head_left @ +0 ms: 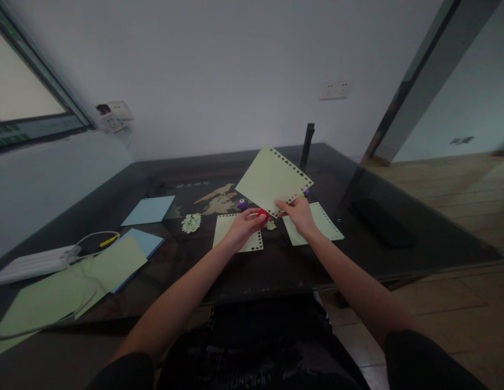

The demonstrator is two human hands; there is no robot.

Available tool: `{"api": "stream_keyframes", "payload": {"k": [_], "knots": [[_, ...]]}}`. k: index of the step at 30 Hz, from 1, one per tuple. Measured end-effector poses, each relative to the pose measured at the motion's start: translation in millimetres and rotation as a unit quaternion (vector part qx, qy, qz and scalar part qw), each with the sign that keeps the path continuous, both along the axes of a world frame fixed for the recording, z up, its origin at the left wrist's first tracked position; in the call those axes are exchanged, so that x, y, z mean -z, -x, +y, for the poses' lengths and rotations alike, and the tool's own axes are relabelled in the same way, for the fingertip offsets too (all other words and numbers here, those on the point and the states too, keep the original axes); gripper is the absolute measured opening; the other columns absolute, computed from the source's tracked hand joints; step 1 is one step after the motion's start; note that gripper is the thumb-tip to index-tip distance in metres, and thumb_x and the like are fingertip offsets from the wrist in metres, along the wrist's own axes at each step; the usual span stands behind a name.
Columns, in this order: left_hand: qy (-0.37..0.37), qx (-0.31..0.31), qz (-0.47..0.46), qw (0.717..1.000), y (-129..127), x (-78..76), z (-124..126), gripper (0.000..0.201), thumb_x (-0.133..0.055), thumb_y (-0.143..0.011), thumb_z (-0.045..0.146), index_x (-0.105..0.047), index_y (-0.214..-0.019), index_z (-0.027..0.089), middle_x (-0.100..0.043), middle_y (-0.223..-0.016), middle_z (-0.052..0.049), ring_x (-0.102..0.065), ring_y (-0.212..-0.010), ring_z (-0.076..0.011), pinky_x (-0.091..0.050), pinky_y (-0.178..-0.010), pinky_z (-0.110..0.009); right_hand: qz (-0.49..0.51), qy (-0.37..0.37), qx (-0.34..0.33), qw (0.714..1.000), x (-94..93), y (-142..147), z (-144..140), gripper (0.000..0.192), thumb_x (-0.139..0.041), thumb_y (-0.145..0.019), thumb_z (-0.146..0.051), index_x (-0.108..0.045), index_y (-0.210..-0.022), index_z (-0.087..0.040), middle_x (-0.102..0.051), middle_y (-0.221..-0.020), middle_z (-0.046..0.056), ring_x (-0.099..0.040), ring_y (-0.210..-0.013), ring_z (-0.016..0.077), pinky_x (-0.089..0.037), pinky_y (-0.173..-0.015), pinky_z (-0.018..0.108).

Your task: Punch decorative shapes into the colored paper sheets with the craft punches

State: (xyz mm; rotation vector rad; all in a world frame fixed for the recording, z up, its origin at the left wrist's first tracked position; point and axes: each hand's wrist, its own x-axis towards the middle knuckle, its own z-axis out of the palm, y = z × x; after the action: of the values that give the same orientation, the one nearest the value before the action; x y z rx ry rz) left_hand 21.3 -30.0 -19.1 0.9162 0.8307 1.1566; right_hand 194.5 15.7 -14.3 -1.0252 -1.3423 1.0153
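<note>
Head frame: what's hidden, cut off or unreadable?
Head view: red object, partly covered by the left hand.
Head view: purple item by the right hand, partly hidden by the raised sheet.
Head view: tabletop lettering, too small and blurred to read.
Head view: lower-left green sheets, cut off by the left edge.

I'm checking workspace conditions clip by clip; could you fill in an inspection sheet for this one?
Surface: dark, glossy table.
Job's things: pale green sheet, tilted above the table, holes along two edges; red tool near its lower corner, contact unclear; two punched sheets on the table.
Clutter: paper scraps, purple tool, blue sheet, green papers, black object.
Hands: left hand holds the red tool; right hand pinches the pale green sheet.
Cables: white cable beside a power strip.
Surroundings: wall with sockets; floor at right.
</note>
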Motion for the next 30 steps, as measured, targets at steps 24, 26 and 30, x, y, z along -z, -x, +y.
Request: {"api": "stream_keyframes", "payload": {"k": [24, 26, 30], "knots": [[-0.024, -0.034, 0.014, 0.999, -3.6, -2.5, -1.5, 0.028, -0.080, -0.063, 0.028, -0.064, -0.078, 0.011, -0.068, -0.082, -0.005, -0.063, -0.076, -0.0128, -0.045, -0.092, -0.036, -0.049, 0.010, -0.050, 0.998, -3.2, 5.2, -7.3, 0.024, -0.072, -0.063, -0.031, -0.070, -0.078, -0.013, -0.071, -0.076, 0.008, -0.062, -0.059, 0.0179, -0.053, -0.050, 0.029], [-0.020, -0.037, 0.018, 0.999, -3.5, -1.6, -1.4, 0.029, -0.080, -0.062, 0.029, -0.065, -0.078, 0.010, -0.068, -0.083, -0.006, -0.063, -0.075, -0.0129, -0.045, -0.091, -0.036, -0.051, 0.015, -0.049, 0.997, -3.4, 5.3, -7.8, 0.023, -0.073, -0.063, -0.030, -0.070, -0.078, -0.013, -0.071, -0.075, 0.008, -0.063, -0.060, 0.0180, -0.053, -0.049, 0.028], [-0.022, -0.034, 0.032, 0.999, -3.4, 0.0, -1.3, 0.029, -0.080, -0.062, 0.031, -0.066, -0.079, 0.011, -0.068, -0.084, -0.006, -0.062, -0.076, -0.0133, -0.045, -0.090, -0.035, -0.055, 0.021, -0.054, 0.997, -4.2, 5.5, -8.5, 0.025, -0.073, -0.062, -0.029, -0.070, -0.081, -0.013, -0.072, -0.077, 0.008, -0.064, -0.062, 0.0186, -0.054, -0.050, 0.029]]}}
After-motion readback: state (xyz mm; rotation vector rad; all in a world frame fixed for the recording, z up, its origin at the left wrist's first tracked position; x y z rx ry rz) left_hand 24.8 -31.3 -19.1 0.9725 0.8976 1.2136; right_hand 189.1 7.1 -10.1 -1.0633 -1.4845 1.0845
